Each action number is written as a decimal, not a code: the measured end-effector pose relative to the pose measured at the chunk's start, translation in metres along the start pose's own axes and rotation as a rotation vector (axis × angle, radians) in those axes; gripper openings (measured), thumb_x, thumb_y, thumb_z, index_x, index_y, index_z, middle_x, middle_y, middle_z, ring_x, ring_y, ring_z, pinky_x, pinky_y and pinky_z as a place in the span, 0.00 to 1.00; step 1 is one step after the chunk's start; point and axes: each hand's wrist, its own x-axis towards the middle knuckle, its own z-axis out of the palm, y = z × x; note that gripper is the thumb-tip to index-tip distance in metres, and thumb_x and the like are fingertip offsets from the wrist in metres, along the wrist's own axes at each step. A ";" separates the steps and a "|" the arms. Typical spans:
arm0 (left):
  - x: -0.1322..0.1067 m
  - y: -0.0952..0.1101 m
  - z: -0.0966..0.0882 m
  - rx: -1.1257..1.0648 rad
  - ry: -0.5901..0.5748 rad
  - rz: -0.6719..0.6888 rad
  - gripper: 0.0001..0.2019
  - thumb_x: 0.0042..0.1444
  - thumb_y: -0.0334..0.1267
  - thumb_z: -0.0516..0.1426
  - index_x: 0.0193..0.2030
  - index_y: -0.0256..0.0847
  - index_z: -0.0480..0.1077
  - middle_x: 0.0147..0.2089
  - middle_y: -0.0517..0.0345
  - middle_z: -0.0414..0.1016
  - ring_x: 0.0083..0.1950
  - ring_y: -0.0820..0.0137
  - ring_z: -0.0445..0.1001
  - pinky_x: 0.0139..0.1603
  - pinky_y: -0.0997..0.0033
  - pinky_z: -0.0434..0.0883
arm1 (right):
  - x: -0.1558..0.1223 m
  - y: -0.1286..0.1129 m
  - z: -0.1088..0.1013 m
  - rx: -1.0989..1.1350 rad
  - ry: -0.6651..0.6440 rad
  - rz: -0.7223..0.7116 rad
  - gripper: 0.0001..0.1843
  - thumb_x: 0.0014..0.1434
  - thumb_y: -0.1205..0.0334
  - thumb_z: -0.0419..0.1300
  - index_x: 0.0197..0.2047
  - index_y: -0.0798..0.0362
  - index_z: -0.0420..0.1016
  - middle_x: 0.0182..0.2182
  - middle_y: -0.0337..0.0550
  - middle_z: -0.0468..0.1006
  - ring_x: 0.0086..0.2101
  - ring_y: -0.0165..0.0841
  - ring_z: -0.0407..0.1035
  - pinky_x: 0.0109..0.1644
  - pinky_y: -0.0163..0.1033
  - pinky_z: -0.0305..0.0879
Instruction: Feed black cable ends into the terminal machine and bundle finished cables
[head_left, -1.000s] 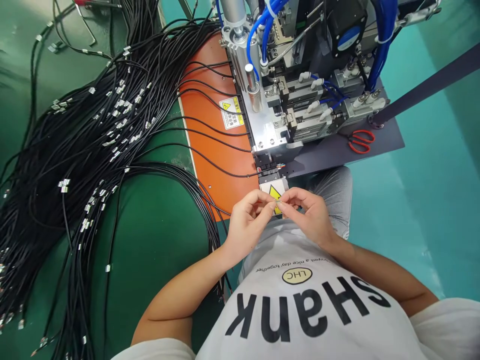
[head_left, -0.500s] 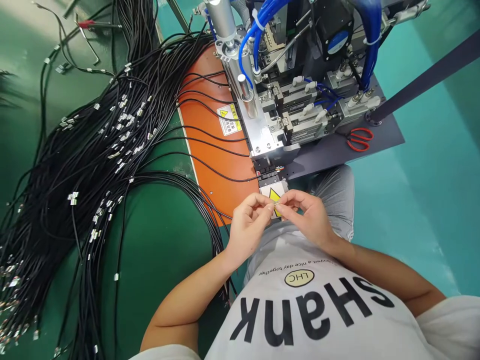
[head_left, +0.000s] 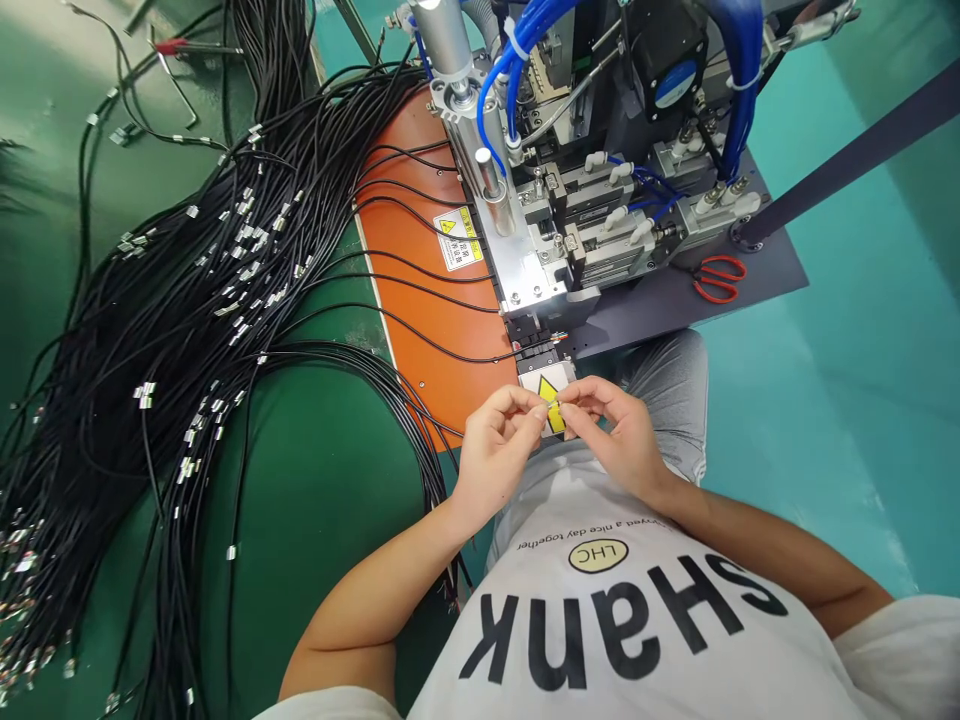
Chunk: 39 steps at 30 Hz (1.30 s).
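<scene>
My left hand [head_left: 501,445] and my right hand [head_left: 613,432] are both closed in a pinch, fingertips almost meeting in front of my shirt. Between them is something tiny and pale, too small to name. Beneath the fingertips lies a metal plate with a yellow warning label [head_left: 553,405]. Just beyond it, a black cable [head_left: 442,350] ends with its coloured wires in the clamp [head_left: 536,350] at the near end of the machine [head_left: 517,240]. Several more black cables run across the orange plate into the machine's side.
A large heap of black cables [head_left: 225,240] with silvery ends covers the green table [head_left: 322,470] on the left. Red-handled scissors [head_left: 718,278] lie on the grey base plate at right. Blue air hoses [head_left: 525,40] arch over the machine. A red-handled tool [head_left: 176,48] lies top left.
My right fingertips have shifted very slightly right, away from the left ones. My left hand and everything on the table look the same.
</scene>
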 end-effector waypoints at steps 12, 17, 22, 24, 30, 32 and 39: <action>-0.002 0.002 -0.003 0.005 -0.040 -0.010 0.13 0.59 0.44 0.62 0.36 0.36 0.69 0.26 0.65 0.62 0.24 0.82 0.54 0.24 0.79 0.53 | 0.006 -0.004 0.006 -0.204 0.128 -0.266 0.05 0.62 0.62 0.64 0.32 0.48 0.77 0.31 0.40 0.77 0.33 0.33 0.70 0.35 0.41 0.64; -0.007 0.004 -0.002 0.045 -0.041 0.031 0.12 0.60 0.46 0.61 0.36 0.38 0.69 0.26 0.64 0.63 0.23 0.81 0.54 0.23 0.78 0.53 | 0.007 -0.004 -0.005 -0.546 0.111 -0.554 0.04 0.61 0.65 0.64 0.37 0.45 0.77 0.34 0.39 0.82 0.37 0.35 0.74 0.44 0.45 0.61; -0.007 0.006 0.001 0.161 -0.017 0.101 0.12 0.61 0.44 0.60 0.35 0.38 0.68 0.27 0.63 0.65 0.25 0.80 0.58 0.25 0.77 0.56 | 0.008 -0.007 0.000 -0.395 0.082 -0.414 0.06 0.64 0.65 0.59 0.33 0.48 0.72 0.32 0.39 0.77 0.35 0.34 0.71 0.40 0.43 0.61; -0.004 0.005 0.000 0.156 -0.028 0.077 0.12 0.60 0.45 0.61 0.35 0.37 0.69 0.29 0.61 0.67 0.25 0.79 0.59 0.25 0.77 0.57 | 0.008 -0.008 0.002 -0.293 0.080 -0.303 0.08 0.65 0.64 0.57 0.32 0.49 0.70 0.31 0.40 0.73 0.33 0.34 0.68 0.38 0.41 0.62; -0.001 0.000 -0.003 0.302 -0.043 0.173 0.11 0.58 0.41 0.63 0.43 0.40 0.72 0.37 0.56 0.72 0.33 0.74 0.67 0.34 0.74 0.66 | 0.010 -0.010 -0.007 -0.297 0.096 -0.268 0.07 0.64 0.64 0.59 0.32 0.49 0.71 0.30 0.40 0.73 0.33 0.33 0.66 0.39 0.41 0.64; -0.001 -0.004 -0.005 0.363 -0.006 0.228 0.08 0.58 0.39 0.63 0.42 0.40 0.72 0.37 0.56 0.72 0.35 0.72 0.68 0.37 0.72 0.67 | 0.009 -0.011 -0.010 -0.297 0.109 -0.271 0.07 0.64 0.64 0.58 0.32 0.49 0.71 0.31 0.40 0.73 0.33 0.33 0.66 0.40 0.40 0.64; 0.004 -0.005 -0.011 0.327 -0.046 0.287 0.06 0.57 0.40 0.63 0.36 0.39 0.76 0.35 0.54 0.74 0.35 0.69 0.71 0.36 0.71 0.67 | 0.010 -0.011 -0.013 0.032 -0.063 0.051 0.12 0.63 0.53 0.61 0.33 0.51 0.70 0.25 0.36 0.70 0.27 0.30 0.66 0.35 0.38 0.65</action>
